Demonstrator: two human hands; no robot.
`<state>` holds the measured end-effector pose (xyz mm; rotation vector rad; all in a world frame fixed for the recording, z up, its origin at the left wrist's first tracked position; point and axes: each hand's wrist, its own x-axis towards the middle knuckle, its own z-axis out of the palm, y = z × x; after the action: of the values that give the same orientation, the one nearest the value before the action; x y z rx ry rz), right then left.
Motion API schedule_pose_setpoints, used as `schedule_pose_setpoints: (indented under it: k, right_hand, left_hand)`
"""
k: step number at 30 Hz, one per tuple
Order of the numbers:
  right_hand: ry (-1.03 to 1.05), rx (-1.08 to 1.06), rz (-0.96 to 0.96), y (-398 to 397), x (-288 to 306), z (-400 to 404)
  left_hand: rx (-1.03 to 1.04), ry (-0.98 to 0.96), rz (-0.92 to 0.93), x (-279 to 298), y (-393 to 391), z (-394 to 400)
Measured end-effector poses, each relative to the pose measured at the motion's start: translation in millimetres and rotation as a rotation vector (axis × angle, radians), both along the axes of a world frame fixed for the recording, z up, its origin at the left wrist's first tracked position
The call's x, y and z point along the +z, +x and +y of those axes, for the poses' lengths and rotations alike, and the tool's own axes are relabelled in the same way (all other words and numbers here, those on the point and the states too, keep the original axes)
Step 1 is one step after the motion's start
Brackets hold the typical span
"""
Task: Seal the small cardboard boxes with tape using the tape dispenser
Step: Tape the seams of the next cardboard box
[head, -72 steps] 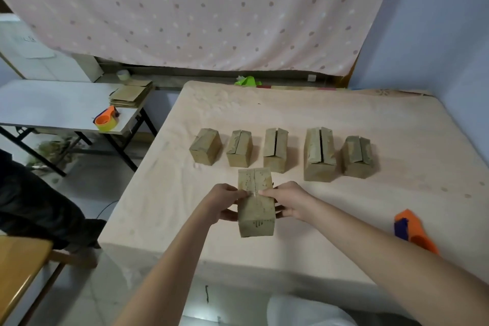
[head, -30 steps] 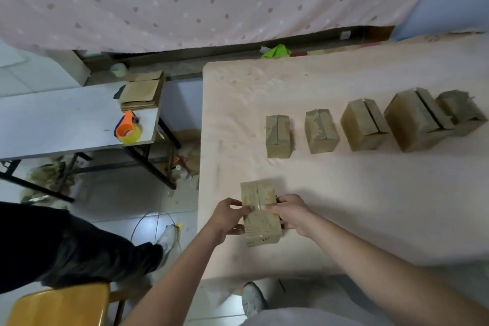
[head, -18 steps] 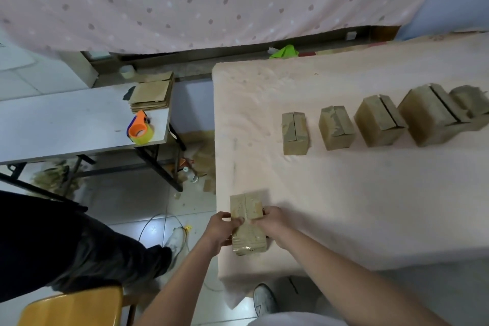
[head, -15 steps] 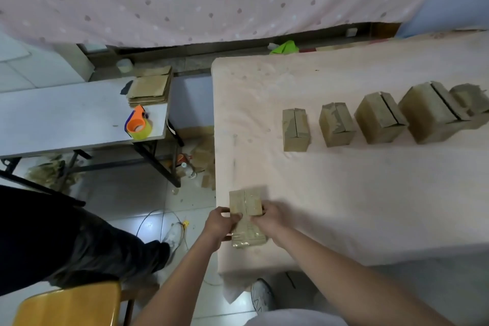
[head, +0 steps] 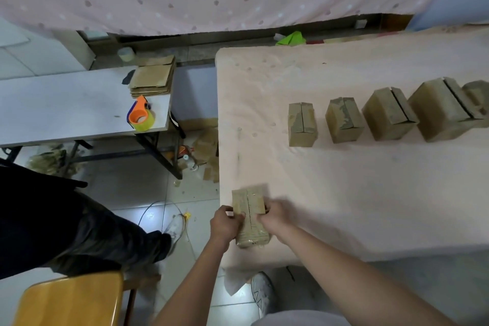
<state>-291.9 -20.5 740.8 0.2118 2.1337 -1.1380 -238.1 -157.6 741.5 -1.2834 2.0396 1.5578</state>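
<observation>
- Gripped 1 small box [head: 250,216] at lower centre, near the pink table [head: 370,193] corner: left hand [head: 225,225] and right hand [head: 275,216] clamped on its sides.
- Looked taped over the top seam, so probably done.
- Left 5 boxes [head: 302,124] at upper right, several slits still open.
- Sat unused on the white side table [head: 66,108], upper left: tape dispenser [head: 140,115].

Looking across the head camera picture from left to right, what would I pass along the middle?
Orange tape dispenser on the white side table → leftmost box of the row on the pink table → second box → third box → large box.
</observation>
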Motion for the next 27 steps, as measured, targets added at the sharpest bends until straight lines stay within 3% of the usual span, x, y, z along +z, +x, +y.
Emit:
schedule_pose_setpoints:
  k: [2,4,9,15,27]
  right_hand:
    - [0.027,0.058,0.0,-2.5,2.4,2.1]
    - [0.105,0.158,0.022,-6.3,8.9,6.3]
    - [0.444,0.401,0.332,-27.6,43.5,30.0]
    - [0.608,0.47,0.527,-63.0,78.8,84.8]
    - [0.781,0.35,0.507,-94.2,144.1,256.6]
  left_hand:
    - [-0.065,-0.07,-0.025,6.0,-3.5,2.9]
    - [-0.257,-0.252,-0.083,14.4,-8.8,4.8]
    - [-0.732,-0.801,-0.004,42.1,-35.2,19.9]
    - [-1.007,-0.817,0.102,63.1,-86.2,79.9]
    - [-1.3,-0.96,0.197,109.5,-159.8,247.6]
